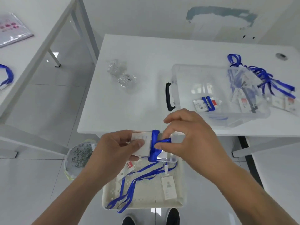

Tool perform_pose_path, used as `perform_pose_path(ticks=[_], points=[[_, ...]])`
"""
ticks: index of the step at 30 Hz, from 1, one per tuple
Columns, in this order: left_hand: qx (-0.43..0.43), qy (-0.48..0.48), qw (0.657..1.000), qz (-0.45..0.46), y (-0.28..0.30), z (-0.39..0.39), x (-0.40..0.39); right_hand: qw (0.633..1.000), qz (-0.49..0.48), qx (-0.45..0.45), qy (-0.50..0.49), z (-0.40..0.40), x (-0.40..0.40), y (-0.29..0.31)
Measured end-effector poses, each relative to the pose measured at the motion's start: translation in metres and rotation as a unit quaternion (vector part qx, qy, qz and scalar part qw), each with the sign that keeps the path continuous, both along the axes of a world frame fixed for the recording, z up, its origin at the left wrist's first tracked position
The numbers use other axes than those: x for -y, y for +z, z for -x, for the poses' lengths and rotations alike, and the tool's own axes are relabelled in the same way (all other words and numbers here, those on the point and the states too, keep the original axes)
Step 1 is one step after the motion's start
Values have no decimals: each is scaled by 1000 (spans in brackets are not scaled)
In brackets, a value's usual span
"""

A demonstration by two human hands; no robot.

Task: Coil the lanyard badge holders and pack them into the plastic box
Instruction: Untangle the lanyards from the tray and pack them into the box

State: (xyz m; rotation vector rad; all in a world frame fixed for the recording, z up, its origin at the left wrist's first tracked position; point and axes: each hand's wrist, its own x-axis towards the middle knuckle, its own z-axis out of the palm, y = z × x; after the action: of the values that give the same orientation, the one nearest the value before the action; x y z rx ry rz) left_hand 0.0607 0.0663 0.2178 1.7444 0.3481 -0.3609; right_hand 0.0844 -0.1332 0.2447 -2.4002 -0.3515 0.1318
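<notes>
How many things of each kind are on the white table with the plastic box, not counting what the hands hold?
Clear plastic box, with a black handle: 1
Wrapped badge holder inside the box: 1
Pile of loose blue lanyards with badges beside the box: 1; its pieces are too tangled to count
Crumpled clear plastic bags: 2
Total: 5

Two hands (116,146), one plastic box (219,95), one tray (146,200), two crumpled wrappers (121,73).

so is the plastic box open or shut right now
Open. The plastic box on the table has no lid on top, and one wrapped badge holder lies on its floor, seen straight from above.
</notes>
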Motion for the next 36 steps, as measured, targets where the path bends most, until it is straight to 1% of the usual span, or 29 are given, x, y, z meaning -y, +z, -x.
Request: perform_pose_path(ticks=[2,4,8,11,13,15,18,20,22,24,28,30,32,36], points=[[16,-12,999,33,16,-8,5,994,-86,-49,-42,-7,8,13],[27,-25,998,50,30,-18,16,984,-142,-84,-75,-14,20,25],[53,-29,997,52,52,-46,54,975,-177,-86,-101,-39,56,47],[80,-16,996,37,65,-75,91,979,-158,-66,-109,-69,91,63],[92,-5,995,26,70,-97,116,985,-120,-59,-110,-95,117,70],[88,-1,996,5,70,-119,138,990,-62,-70,-104,-120,138,70],[63,-14,997,-49,59,-150,169,994,40,-76,-72,-159,165,62],[32,-30,995,-91,43,-169,186,989,114,-87,-45,-182,177,52],[-6,-45,990,-133,23,-184,197,974,204,-96,0,-196,182,37],[-58,-84,978,-183,4,-197,207,950,288,-106,50,-203,182,17],[-189,-171,936,-243,-27,-213,225,909,383,-125,106,-206,176,-29],[-235,-202,915,-259,-43,-219,232,891,420,-122,123,-207,174,-46],[-248,-217,905,-270,-57,-221,237,874,450,-118,137,-206,173,-55],[-220,-232,892,-320,-69,-219,242,853,480,-115,171,-205,168,-61]])
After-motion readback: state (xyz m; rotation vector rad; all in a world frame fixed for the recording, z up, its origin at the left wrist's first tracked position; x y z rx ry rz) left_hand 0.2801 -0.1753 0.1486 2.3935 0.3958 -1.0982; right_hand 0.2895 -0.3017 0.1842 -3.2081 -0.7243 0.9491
